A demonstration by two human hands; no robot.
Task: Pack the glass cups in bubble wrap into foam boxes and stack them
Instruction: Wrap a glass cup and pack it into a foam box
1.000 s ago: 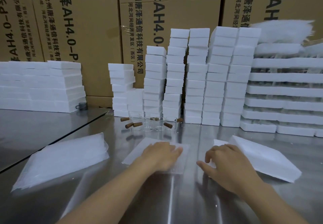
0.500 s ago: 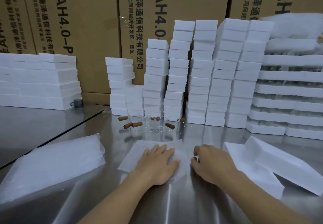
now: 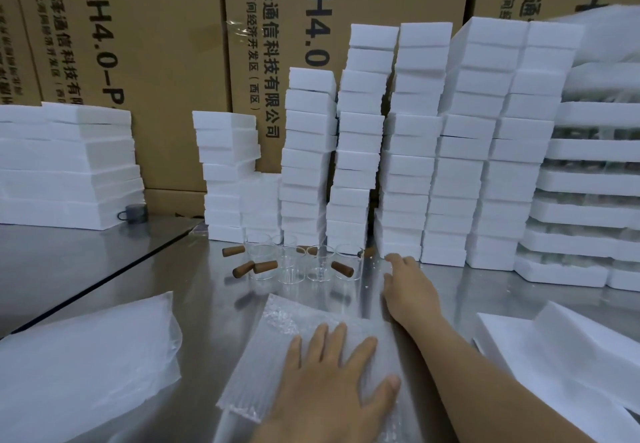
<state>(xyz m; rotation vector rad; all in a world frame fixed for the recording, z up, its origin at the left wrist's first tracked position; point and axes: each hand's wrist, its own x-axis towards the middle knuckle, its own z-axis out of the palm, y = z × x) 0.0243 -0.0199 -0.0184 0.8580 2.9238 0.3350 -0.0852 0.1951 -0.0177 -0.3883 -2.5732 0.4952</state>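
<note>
A sheet of bubble wrap [image 3: 277,345] lies flat on the steel table in front of me. My left hand [image 3: 332,383] presses on it with fingers spread straight. My right hand [image 3: 408,290] is stretched forward over the table, fingers extended and holding nothing, just right of several clear glass cups [image 3: 304,262] with brown wooden handles. Tall stacks of white foam boxes [image 3: 408,172] stand behind the cups.
A pile of bubble wrap sheets [image 3: 83,366] lies at the left. Loose white foam pieces [image 3: 561,349] lie at the right. Foam trays with packed goods [image 3: 588,200] are stacked at far right, foam slabs [image 3: 65,165] at far left, cardboard cartons [image 3: 173,44] behind.
My right hand left the bubble wrap's edge and reached forward toward the glass cups. My left hand stayed flat on the sheet. The view moved closer to the table.
</note>
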